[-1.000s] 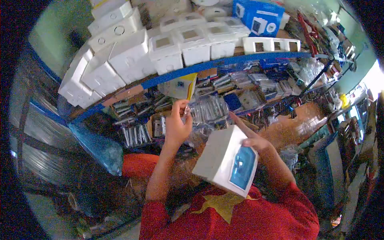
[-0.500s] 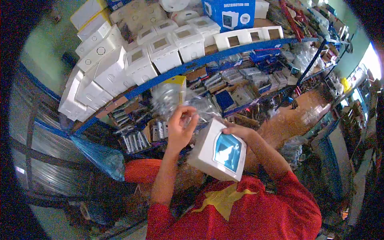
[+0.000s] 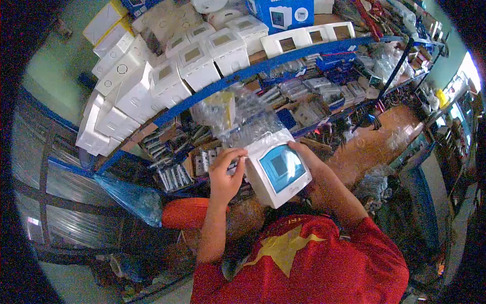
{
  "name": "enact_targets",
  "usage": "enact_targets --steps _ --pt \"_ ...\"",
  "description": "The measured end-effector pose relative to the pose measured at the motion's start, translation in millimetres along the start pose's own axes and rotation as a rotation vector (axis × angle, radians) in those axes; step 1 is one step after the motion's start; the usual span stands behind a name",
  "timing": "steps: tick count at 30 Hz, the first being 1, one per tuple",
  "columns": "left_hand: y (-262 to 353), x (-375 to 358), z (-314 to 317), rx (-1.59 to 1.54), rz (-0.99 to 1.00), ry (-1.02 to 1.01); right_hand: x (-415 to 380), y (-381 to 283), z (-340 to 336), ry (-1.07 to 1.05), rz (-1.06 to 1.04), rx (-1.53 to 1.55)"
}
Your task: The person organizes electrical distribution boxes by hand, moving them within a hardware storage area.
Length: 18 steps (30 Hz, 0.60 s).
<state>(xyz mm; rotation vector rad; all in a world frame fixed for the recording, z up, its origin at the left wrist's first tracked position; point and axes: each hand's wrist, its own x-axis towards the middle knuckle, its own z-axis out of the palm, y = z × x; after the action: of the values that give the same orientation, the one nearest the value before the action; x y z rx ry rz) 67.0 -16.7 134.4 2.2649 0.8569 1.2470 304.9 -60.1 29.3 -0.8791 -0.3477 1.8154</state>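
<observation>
White box [image 3: 276, 175] has come closer to the left hand [image 3: 225, 177], which sits right at its left edge, thumb and fingertip nearly meeting; I cannot tell if they pinch anything. Right of the box, the right hand [image 3: 313, 161] grips its side. I judge it light, stiff, slick plastic, best held by its side walls, off the scratchable blue window [image 3: 286, 167].

White boxes [image 3: 199, 76] and a blue carton [image 3: 280, 17] — blue-edged shelf [image 3: 276, 62] beneath
</observation>
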Motion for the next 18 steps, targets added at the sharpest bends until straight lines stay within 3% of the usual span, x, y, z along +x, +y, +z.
enact_targets --steps 3,6,9,11,14,17,18 --pt "1.8 -8.4 9.5 0.152 0.099 0.087 -0.5 -2.0 -4.4 0.057 -0.116 -0.077" --pt "-12.6 -38.0 30.4 0.189 0.024 0.258 -27.6 -11.5 26.0 0.069 -0.229 -0.048" --pt "-13.9 -43.1 38.6 0.215 -0.096 0.417 -19.2 -3.7 14.7 0.060 -0.346 -0.232" --pt "-10.3 -30.6 39.7 0.238 -0.194 0.485 -19.8 2.5 14.3 0.048 -0.335 -0.176" --pt "-14.6 -26.3 45.8 0.038 -0.290 0.515 -1.6 22.0 2.6 0.057 -0.425 -0.181" --pt "-20.1 -32.2 48.6 -0.160 -0.432 0.629 -8.6 28.4 11.7 0.134 -0.303 0.022" --pt "-27.8 -35.2 50.5 -0.251 -0.337 0.729 -3.6 31.0 8.9 0.155 -0.356 0.005"
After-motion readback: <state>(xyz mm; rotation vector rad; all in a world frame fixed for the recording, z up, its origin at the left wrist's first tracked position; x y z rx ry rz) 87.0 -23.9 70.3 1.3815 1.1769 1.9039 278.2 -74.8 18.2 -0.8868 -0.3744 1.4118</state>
